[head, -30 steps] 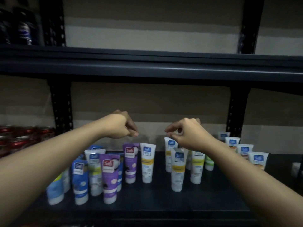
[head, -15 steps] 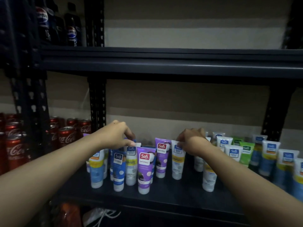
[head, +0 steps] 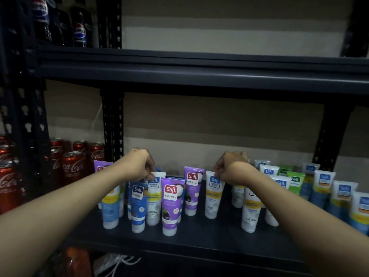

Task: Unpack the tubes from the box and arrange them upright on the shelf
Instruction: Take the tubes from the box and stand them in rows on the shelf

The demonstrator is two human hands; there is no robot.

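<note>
Many Safi tubes stand cap-down on the dark shelf (head: 199, 234). My left hand (head: 137, 166) pinches the top edge of a white tube with a yellow band (head: 153, 198), which stands behind a blue tube (head: 138, 206) and a purple tube (head: 170, 204). My right hand (head: 231, 166) pinches the top corner of another white and yellow tube (head: 213, 196). A second purple tube (head: 192, 190) stands between the two hands. More white, green and blue tubes (head: 321, 182) line the right side. No box shows.
Red Coca-Cola cans (head: 73, 166) fill the neighbouring bay at the left, behind a perforated black upright (head: 112, 124). Pepsi bottles (head: 79, 31) stand on the shelf above. The upper shelf beam (head: 199, 72) hangs over my hands. Orange and white items (head: 111, 262) lie on the level below.
The view has swung left, bringing the cans and Pepsi bottles into sight. Both hands have dropped from above the tubes onto their tops and now pinch a tube each.
</note>
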